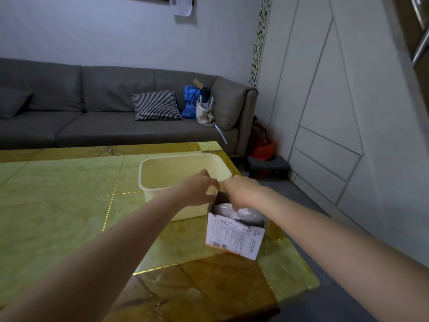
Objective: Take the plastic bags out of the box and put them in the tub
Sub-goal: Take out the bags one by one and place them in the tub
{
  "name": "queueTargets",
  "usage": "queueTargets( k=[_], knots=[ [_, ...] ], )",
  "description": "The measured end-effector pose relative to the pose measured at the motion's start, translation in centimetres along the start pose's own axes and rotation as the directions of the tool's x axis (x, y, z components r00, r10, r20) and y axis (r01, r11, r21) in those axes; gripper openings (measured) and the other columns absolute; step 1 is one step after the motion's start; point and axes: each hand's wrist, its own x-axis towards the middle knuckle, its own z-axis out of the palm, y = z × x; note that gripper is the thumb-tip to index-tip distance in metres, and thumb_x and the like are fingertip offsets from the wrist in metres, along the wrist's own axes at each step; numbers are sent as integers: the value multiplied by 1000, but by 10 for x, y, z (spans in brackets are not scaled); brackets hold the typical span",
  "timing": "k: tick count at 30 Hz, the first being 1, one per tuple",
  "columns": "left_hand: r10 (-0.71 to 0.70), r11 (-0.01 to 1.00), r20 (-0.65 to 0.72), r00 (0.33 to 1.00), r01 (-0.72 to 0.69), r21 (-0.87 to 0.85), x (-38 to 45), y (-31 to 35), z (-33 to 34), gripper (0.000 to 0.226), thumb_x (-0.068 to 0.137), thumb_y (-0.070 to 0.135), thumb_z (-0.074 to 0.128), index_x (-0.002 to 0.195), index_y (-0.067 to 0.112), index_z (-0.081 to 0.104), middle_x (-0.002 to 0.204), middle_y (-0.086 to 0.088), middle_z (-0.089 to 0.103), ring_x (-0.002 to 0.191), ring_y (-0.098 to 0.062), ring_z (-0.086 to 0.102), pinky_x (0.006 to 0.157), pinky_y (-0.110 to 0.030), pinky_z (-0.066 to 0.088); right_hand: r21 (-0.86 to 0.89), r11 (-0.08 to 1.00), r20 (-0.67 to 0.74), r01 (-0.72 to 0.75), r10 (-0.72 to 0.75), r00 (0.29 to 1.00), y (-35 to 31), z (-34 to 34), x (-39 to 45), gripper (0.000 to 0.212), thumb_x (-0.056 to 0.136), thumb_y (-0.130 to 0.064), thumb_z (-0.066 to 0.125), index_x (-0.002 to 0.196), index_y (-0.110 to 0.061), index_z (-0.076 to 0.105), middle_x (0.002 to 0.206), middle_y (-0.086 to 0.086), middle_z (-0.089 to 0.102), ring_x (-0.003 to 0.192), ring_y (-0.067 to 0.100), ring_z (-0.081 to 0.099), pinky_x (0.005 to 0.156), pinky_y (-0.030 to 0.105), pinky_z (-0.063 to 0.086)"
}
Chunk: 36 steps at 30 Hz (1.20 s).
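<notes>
A small white printed cardboard box stands open near the table's right edge, with crumpled clear plastic bags showing in its mouth. My left hand grips the box's far left rim with curled fingers. My right hand reaches down into the box; its fingertips are hidden among the bags. Just behind the box sits a cream plastic tub, and I see nothing inside it.
The green and gold tiled table ends close to the right of the box. A grey sofa with a checked cushion and bags stands behind. White panelled cupboards line the right wall.
</notes>
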Motion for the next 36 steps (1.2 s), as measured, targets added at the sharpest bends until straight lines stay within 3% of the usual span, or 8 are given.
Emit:
queueTargets(
  k=[6, 13, 15, 19, 24, 29, 32, 36],
  knots=[
    [3, 987, 8, 1000, -2, -159, -1, 12, -1, 34, 91, 21, 57, 124, 15, 56, 120, -7, 55, 99, -21, 57, 80, -24, 41, 313, 949, -47, 44, -31, 998, 8, -23, 2, 7, 81, -9, 70, 81, -11, 63, 89, 6, 60, 81, 19, 55, 64, 26, 45],
    [-46, 957, 103, 994, 74, -279, -3, 8, -8, 32, 88, 23, 61, 118, 10, 61, 109, -5, 64, 76, -18, 57, 63, -20, 46, 741, 658, -111, 133, -75, 991, 19, -45, 2, 22, 81, -4, 70, 70, -15, 55, 72, -2, 53, 66, 9, 48, 58, 22, 44],
    [-45, 975, 149, 988, 76, -207, -6, 8, -3, 32, 86, 26, 64, 115, 11, 62, 106, -5, 65, 81, -17, 56, 69, -23, 45, 678, 730, -56, 80, -58, 997, 23, -45, 3, 13, 83, -14, 71, 80, -10, 59, 76, 0, 56, 68, 12, 51, 58, 24, 46],
    [-25, 981, 101, 995, 44, -189, -8, 9, 8, 25, 86, 26, 64, 107, 12, 67, 106, -4, 67, 85, -15, 57, 75, -24, 43, 370, 928, 271, -37, -69, 960, 23, -33, -6, 57, 78, -47, 72, 116, -5, 62, 110, 5, 63, 91, 17, 60, 69, 25, 52],
    [-38, 967, 21, 999, 43, -251, -9, 12, 4, 24, 86, 25, 64, 103, 9, 69, 91, 0, 63, 79, -12, 53, 67, -22, 41, 310, 944, 148, 112, -164, 975, 9, -9, -8, 27, 78, -41, 73, 71, -21, 58, 72, -5, 55, 65, 11, 52, 55, 21, 39],
    [-5, 816, 196, 981, 117, -566, -24, 11, -4, 27, 88, 16, 61, 114, 12, 55, 109, -3, 59, 96, -17, 57, 74, -19, 45, 377, 915, 95, 143, -192, 977, 13, -8, -1, 8, 83, -17, 69, 81, -12, 63, 77, 1, 57, 68, 13, 51, 55, 20, 40],
    [54, 921, 204, 978, 30, -388, -26, 16, 8, 45, 85, 9, 64, 127, 13, 48, 119, 0, 56, 103, -13, 52, 86, -20, 42, 622, 769, 112, 143, -268, 957, 13, -15, -4, 15, 87, -8, 64, 74, -13, 57, 80, 6, 58, 68, 13, 53, 60, 21, 46],
    [25, 935, 131, 991, 23, -355, -20, 15, 20, 43, 82, 14, 69, 122, 10, 55, 120, -7, 59, 111, -24, 55, 91, -27, 42, 904, 400, -38, 149, -272, 962, 19, -47, -11, 19, 91, 2, 54, 75, -9, 53, 77, 6, 62, 64, 12, 57, 55, 18, 49]
  ],
)
